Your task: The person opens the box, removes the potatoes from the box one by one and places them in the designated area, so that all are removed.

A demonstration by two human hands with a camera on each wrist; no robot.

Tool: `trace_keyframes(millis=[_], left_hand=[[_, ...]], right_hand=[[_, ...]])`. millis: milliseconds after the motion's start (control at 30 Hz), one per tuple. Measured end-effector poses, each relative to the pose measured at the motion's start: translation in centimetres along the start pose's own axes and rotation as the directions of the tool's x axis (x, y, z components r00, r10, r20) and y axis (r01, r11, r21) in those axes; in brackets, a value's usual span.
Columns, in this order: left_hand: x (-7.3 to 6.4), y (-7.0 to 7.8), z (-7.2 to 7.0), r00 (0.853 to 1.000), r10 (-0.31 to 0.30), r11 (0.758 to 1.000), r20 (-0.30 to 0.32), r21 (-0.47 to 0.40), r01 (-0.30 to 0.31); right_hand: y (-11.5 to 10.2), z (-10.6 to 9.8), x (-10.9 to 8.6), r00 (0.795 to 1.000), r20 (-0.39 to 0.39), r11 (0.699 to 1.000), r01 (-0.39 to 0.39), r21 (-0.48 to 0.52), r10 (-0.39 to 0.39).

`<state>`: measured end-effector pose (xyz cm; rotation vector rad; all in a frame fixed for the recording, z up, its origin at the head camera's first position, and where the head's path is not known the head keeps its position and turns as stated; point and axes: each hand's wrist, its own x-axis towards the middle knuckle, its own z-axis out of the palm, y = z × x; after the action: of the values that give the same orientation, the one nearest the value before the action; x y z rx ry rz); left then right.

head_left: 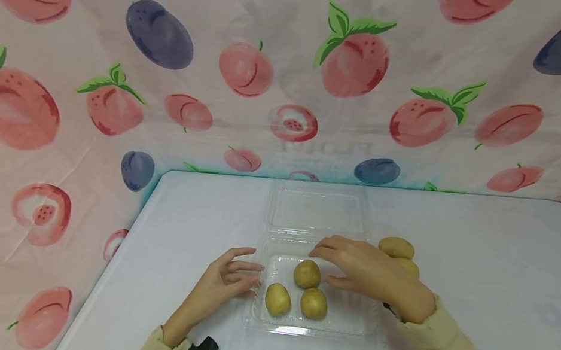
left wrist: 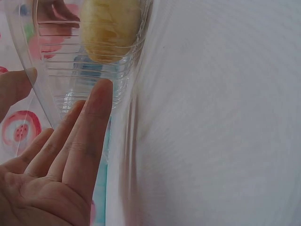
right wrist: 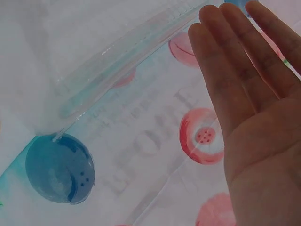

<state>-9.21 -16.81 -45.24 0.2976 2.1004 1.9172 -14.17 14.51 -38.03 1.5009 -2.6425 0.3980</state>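
A clear plastic clamshell container (head_left: 345, 324) lies unfolded on the table, its lid (head_left: 321, 211) flat toward the back. Inside the base are three yellow potatoes: a left one (head_left: 277, 300), a front one (head_left: 314, 303) and a rear one (head_left: 307, 274). My left hand (head_left: 224, 278) is at the base's left side, fingers extended; in the left wrist view its fingertips lie close to the ribbed wall (left wrist: 70, 70), contact uncertain. Over the base's right part hovers my right hand (head_left: 364, 269), holding nothing, with straight fingers (right wrist: 218, 75) in the right wrist view.
Two more potatoes sit on the white table right of the container, a far one (head_left: 397, 247) and a nearer one (head_left: 410, 267) partly hidden by my right hand. Behind the table (head_left: 504, 281) hangs a fruit-printed cloth (head_left: 283, 12), which also runs down the left side.
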Motion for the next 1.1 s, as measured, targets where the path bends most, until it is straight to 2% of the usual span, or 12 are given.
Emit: trace_keyframes(millis=[233, 633, 1100], left_hand=[[0.0, 0.0, 0.0, 1.0, 0.006, 1.0, 0.003, -0.003, -0.006], [0.0, 0.0, 0.0, 1.0, 0.004, 1.0, -0.002, 0.013, -0.004], [0.1, -0.1, 0.0, 1.0, 0.002, 1.0, 0.002, -0.002, -0.001]], right_hand=[[-0.2, 0.3, 0.4, 1.0, 0.024, 1.0, -0.001, -0.006, 0.001], [-0.7, 0.6, 1.2, 0.993, 0.117, 1.0, -0.008, 0.005, 0.007], [-1.0, 1.0, 2.3, 0.985, 0.173, 1.0, -0.013, 0.002, 0.012]])
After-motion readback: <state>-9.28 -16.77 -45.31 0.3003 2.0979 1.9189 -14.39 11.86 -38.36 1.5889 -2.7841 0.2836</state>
